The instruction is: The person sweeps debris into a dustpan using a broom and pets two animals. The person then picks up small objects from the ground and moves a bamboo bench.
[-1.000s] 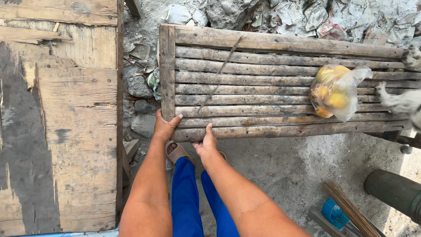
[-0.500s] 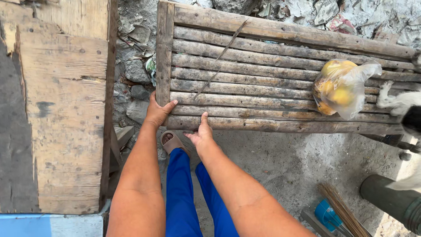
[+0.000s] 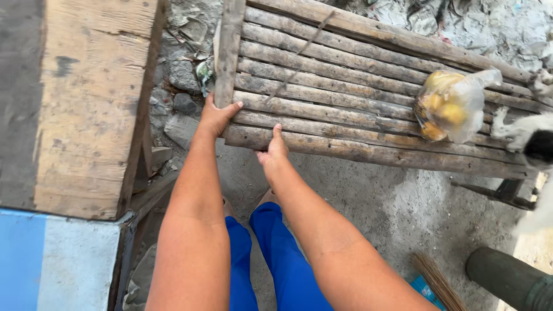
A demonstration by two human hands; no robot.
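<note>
Hands grip the near left corner of a slatted wooden bench (image 3: 368,98), and the person stands close against its front edge with both arms stretched forward. The left hand (image 3: 214,117) wraps the corner itself, thumb lying on top of the slats and the fingers curled out of sight round the end rail, so it is closed on the wood. The right hand (image 3: 273,151) takes the front rail just beside it, thumb up over the rounded pole and the fingers hooked beneath, also closed on the bench; this two-handed hold at one end looks suited to bearing weight at that corner, and the bench sits at a slant across the view. Toward the right end of the bench lies a clear plastic bag of yellow fruit (image 3: 450,105), resting on the slats well apart from the hands, loose enough to slide if the top tips. A thin stick (image 3: 299,56) lies across the slats near the left end. A white and black animal (image 3: 530,141) is at the bench's right end, partly cut off by the frame. A worn plywood board (image 3: 92,98) stands just beside the left end, leaving a narrow gap of rubble between. Below, near the right, a broom (image 3: 436,282) and a dark pipe (image 3: 507,279) crowd the dusty ground.
</note>
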